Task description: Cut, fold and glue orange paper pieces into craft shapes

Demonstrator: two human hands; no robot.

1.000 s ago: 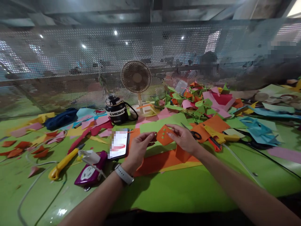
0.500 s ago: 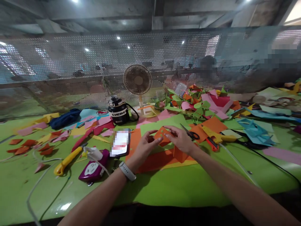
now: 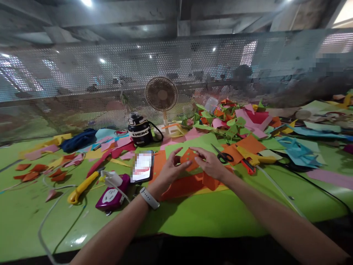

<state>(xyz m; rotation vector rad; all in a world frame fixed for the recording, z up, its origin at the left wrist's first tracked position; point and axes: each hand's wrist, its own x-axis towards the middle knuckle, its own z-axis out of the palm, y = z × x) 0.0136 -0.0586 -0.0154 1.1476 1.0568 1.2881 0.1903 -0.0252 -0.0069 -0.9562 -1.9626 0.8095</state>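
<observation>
Between my two hands is a small folded piece of orange paper (image 3: 189,156) with small green spots on it. My left hand (image 3: 168,172) holds its left side, thumb across the lower front and index finger raised off the edge. The fingers of my right hand (image 3: 209,164) pinch its right side; part of the grip is hidden. Below the hands lie larger orange sheets (image 3: 182,187), one with a folded flap (image 3: 211,181), over a yellow strip. A green sheet (image 3: 204,141) lies just behind. Black scissors (image 3: 224,157) rest to the right of my right hand.
Left of my hands are a phone (image 3: 142,165), a purple power strip (image 3: 113,195) and a yellow-handled tool (image 3: 82,187). A yellow glue gun (image 3: 255,158) lies right. Behind stand a black bottle (image 3: 138,130), a fan (image 3: 161,94) and heaped paper scraps (image 3: 228,117). Cords cross the green table (image 3: 220,217).
My left index finger has lifted away from the orange paper's edge, and my right fingers have shifted slightly on it. The paper stays in nearly the same place; the view has moved slightly.
</observation>
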